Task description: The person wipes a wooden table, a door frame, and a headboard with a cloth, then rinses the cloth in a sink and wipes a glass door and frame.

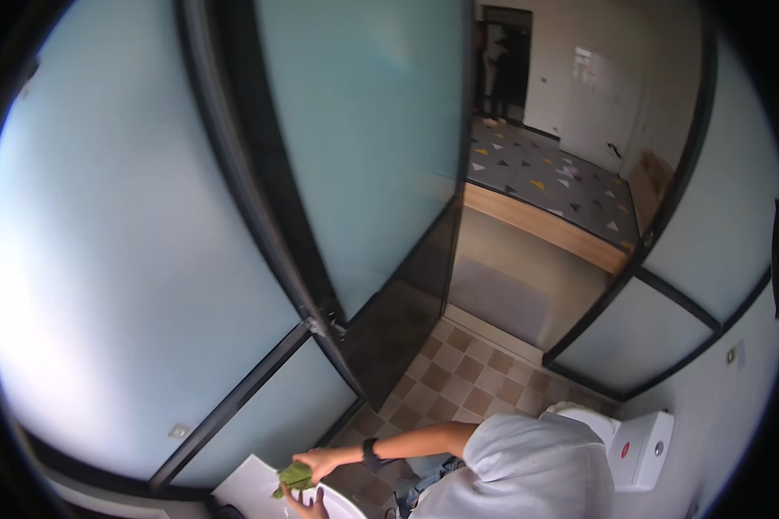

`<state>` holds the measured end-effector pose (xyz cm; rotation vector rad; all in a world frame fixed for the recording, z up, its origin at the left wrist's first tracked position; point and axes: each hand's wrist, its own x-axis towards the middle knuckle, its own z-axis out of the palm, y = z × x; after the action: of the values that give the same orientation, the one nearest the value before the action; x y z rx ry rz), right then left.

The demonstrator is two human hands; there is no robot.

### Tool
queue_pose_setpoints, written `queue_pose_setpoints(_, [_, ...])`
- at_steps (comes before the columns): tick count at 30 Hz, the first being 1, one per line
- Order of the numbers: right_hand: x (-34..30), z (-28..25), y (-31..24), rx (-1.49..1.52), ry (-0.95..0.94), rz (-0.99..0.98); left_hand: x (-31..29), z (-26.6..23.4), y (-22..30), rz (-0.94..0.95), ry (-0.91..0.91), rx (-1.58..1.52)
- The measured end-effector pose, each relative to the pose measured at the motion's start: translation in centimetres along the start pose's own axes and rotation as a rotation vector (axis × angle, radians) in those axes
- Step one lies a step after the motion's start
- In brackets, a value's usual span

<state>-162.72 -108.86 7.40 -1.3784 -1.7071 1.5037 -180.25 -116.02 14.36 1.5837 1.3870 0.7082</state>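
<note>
A crumpled green leaf-like piece (294, 476) is at the lower edge, over a white washbasin (249, 483). Whether it is a leafy vegetable or a cloth I cannot tell. My right hand (323, 463), with a black band on its wrist, is closed on the piece from above and the right. Just below, my left hand (306, 503) has its fingers curled against the lower end of it. The left forearm is out of the picture, and the basin's bowl is partly hidden by the hands.
A white toilet (640, 454) stands behind me on the right. Frosted glass panels (130, 259) in dark frames rise on the left. Beside a glass door (363, 156) that stands ajar, a doorway leads past checkered floor tiles (459, 372) to a raised platform (545, 177) with a patterned top.
</note>
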Motion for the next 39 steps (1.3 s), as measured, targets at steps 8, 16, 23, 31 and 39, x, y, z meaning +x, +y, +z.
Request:
queue_pose_setpoints(8, [-24.4, -15.9, 12.5, 0.537, 0.524, 0.084, 9.6, 22.7, 2.4, 0.037, -0.764, -0.490])
queue_pose_setpoints(16, [-50.0, -21.9, 12.6, 0.665, 0.881, 0.158, 2.4, 48.1, 17.0, -0.167, -1.316, -0.535])
queue_pose_setpoints(23, [-59.4, -26.1, 16.1, 0.620, 1.203, 0.130, -0.9, 58.0, 26.4, 0.134, -1.333, -0.543])
queue_pose_setpoints(31, [-63.9, -37.9, 21.2, 1.001, 1.576, 0.097, 3.7, 67.2, 39.8, 0.853, -1.167, -0.174])
queue_pose_setpoints(39, [-68.3, -51.6, 25.6, 1.015, 1.845, 0.142, 8.8, 75.6, 50.5, 0.862, -1.206, 0.061])
